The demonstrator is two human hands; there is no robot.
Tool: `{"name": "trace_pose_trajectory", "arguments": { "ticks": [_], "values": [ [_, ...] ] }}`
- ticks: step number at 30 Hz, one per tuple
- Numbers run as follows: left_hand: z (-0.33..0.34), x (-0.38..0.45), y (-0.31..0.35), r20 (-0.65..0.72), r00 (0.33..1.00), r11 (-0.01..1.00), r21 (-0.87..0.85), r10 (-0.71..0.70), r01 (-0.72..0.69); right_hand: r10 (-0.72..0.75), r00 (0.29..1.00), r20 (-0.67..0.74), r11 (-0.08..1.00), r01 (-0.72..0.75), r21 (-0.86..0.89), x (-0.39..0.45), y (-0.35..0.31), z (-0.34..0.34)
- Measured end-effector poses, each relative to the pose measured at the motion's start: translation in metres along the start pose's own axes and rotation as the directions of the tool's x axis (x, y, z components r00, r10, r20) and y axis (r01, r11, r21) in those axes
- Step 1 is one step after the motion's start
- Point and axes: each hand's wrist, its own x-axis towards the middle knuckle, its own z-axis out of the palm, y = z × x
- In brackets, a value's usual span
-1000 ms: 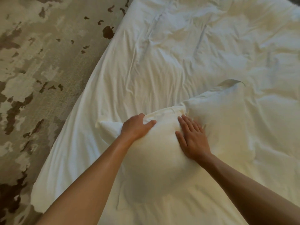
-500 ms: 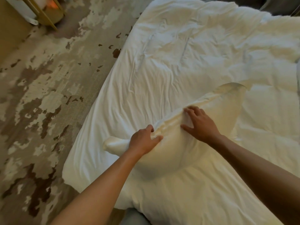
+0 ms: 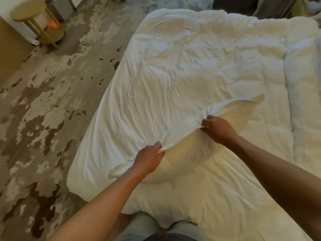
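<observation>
A white pillow in a white case lies on the near part of a bed covered by a rumpled white duvet. My left hand grips the pillow's upper edge near its left corner. My right hand pinches the same edge further right, and the cloth is stretched taut between the two hands. The pillow's far corner sticks up to the right.
Patterned beige and brown carpet lies left of the bed. A small round wooden side table stands at the far left by the wall. A second white bedding roll lies along the right. My legs touch the bed's near edge.
Both hands went from lying flat on the pillow to gripping its upper edge, and they have moved apart, pulling the cloth taut. The view has risen and pulled back.
</observation>
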Motion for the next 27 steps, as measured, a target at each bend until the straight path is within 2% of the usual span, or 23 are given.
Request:
{"name": "trace_pose_trajectory", "arguments": {
  "ticks": [4,10,15,18,20,23,25,27],
  "values": [
    [0.001,-0.017,0.005,-0.039,0.995,0.996,0.014,0.087,-0.087,0.063,0.996,-0.064,0.997,-0.060,0.051,-0.047,-0.011,-0.008],
    [-0.017,-0.035,0.002,-0.142,0.958,0.967,0.098,0.249,-0.236,0.243,0.956,-0.167,0.967,-0.225,0.118,-0.128,-0.051,-0.021],
    [-0.054,-0.036,0.004,-0.286,0.877,0.922,0.156,0.386,-0.355,0.358,0.887,-0.293,0.933,-0.324,0.158,-0.189,-0.094,-0.034],
    [-0.058,-0.034,0.012,-0.320,0.840,0.898,0.154,0.439,-0.411,0.466,0.821,-0.329,0.884,-0.416,0.215,-0.221,-0.110,-0.027],
    [-0.047,-0.035,0.015,-0.302,0.837,0.888,0.211,0.456,-0.408,0.552,0.769,-0.321,0.834,-0.508,0.217,-0.238,-0.118,-0.010],
    [-0.015,-0.042,0.016,-0.168,0.879,0.863,0.340,0.447,-0.374,0.660,0.720,-0.215,0.751,-0.637,0.171,-0.262,-0.129,0.029],
    [0.002,-0.050,0.015,-0.101,0.899,0.866,0.335,0.425,-0.371,0.697,0.701,-0.153,0.717,-0.670,0.195,-0.274,-0.134,0.049],
    [0.008,-0.055,0.013,-0.099,0.902,0.874,0.310,0.421,-0.374,0.712,0.686,-0.148,0.697,-0.664,0.271,-0.280,-0.136,0.057]
  ]
}}
